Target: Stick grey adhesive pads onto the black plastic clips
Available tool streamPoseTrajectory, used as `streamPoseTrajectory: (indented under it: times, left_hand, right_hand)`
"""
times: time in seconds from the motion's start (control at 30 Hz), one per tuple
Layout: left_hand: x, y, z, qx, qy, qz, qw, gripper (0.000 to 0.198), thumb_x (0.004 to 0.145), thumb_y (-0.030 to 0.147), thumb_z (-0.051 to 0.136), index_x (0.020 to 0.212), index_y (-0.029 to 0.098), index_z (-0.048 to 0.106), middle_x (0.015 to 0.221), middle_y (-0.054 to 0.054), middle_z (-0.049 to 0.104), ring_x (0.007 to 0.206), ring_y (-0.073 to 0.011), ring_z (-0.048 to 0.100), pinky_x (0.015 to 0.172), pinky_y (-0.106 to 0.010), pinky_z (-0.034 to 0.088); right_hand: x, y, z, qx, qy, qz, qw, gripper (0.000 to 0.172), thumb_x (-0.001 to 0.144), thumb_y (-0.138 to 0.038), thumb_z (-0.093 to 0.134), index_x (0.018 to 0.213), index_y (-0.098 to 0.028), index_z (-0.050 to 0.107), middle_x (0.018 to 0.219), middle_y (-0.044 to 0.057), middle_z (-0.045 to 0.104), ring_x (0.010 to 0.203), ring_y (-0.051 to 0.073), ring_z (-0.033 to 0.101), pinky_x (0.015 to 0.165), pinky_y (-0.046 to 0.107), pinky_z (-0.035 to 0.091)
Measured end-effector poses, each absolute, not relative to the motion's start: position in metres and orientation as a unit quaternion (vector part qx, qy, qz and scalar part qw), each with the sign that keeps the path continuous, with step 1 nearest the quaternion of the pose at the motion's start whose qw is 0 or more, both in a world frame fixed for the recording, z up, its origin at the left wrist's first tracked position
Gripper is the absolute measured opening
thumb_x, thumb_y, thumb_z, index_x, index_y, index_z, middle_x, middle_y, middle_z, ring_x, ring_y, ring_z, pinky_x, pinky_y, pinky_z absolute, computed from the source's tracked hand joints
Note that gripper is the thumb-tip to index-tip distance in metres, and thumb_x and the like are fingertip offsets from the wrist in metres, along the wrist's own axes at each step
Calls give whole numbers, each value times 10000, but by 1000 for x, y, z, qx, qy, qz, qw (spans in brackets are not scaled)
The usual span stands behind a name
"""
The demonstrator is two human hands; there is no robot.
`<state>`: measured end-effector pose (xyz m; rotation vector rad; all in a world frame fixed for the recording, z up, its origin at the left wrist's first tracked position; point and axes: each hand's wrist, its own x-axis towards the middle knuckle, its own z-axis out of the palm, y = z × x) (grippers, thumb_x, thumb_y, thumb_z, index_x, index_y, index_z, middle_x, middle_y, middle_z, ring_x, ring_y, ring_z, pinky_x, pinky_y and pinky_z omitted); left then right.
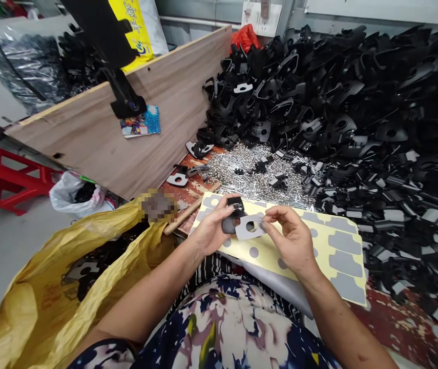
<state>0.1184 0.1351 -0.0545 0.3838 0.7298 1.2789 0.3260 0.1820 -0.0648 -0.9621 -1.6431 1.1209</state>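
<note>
In front of my body, my left hand [209, 233] is closed around a small black plastic part [235, 206] with a clip-like top. A flat light-grey sticker [245, 233] with a round hole lies across the part's right side. Thumb and fingertips of my right hand [293, 241] pinch the sticker's right edge. How far it touches the part I cannot tell. Beneath both hands rests a pale yellow backing sheet [320, 246] with grey stickers and grey dots on it.
Shiny metal pins [237, 164] lie heaped behind the sheet. Black plastic parts [318, 102] pile up at the back and right. A wooden board [165, 97] walls off the left. Below it sits an open yellow sack [99, 230]; a red stool [3, 169] stands farther left.
</note>
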Motion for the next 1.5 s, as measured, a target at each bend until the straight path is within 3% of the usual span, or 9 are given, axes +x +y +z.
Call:
streamPoseTrajectory:
  times: [0.2,0.9,1.17,1.27,1.37,1.5]
  left_hand:
    - [141,138,-62,165,299,577,742,440,911,510,776,1238,252,636,1107,-61,643,848,-186,627,727,-326,546]
    - [141,138,-65,162,301,580,739,418,915,497,763,1218,244,624,1109,-63,605,826,-176,607,632,-290,547]
    - [141,139,-65,159,296,584,740,420,901,496,765,1191,242,599,1083,-56,598,810,-176,599,642,-298,533]
    - [139,138,-63,162,297,578,743,452,841,412,794,1207,251,583,1064,-45,598,802,-173,596,654,-298,529]
    - [141,137,-63,187,314,579,729,556,716,215,798,1222,256,573,1039,-20,602,814,-155,587,694,-276,513]
    - [153,139,-74,260,383,642,611,501,726,141,801,1155,247,566,960,23,581,801,-115,537,697,-218,436]
  right_hand:
    - [322,176,-74,-406,-675,425,446,136,934,-252,728,1065,-268,695,981,36,704,951,226,678,913,425,576]
    - [312,176,-81,-407,-643,448,469,117,900,-268,743,1006,-258,693,932,34,702,901,215,673,861,388,596]
    - [310,173,-83,-413,-658,431,459,88,931,-249,716,1017,-257,697,975,37,711,938,222,674,906,416,570]
    - [310,173,-79,-412,-679,404,453,81,944,-227,694,1019,-257,688,968,32,705,925,217,674,887,408,569]
    - [308,168,-75,-405,-722,345,443,105,956,-192,658,1034,-262,662,950,24,692,905,210,675,848,390,579]
    - [302,160,-78,-381,-775,212,458,337,962,-144,630,1268,-275,573,979,24,668,892,210,687,794,378,621]
